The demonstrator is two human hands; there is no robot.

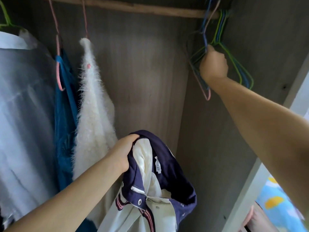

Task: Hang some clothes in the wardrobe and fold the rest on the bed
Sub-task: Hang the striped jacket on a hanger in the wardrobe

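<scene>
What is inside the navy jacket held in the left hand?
Inside the navy jacket, gripped at its collar by the left hand, a cream lining and a white label show. Deeper inside is hidden by folds.

hands: two, left hand (124, 152) and right hand (213, 64)
clothes on the rail (133, 8): three, a pale shirt (21, 97), a blue garment (65, 114) and a fluffy white sweater (93, 114)
jackets off the rail: just one, the navy and cream jacket (150, 190)
hangers under clothes: three, one green hanger (5, 19), two pink hangers (57, 47)
spare hangers: a bunch of wire hangers (234, 64) at the right end, green, blue and pink, too tangled to count tbh
rails: one
</scene>
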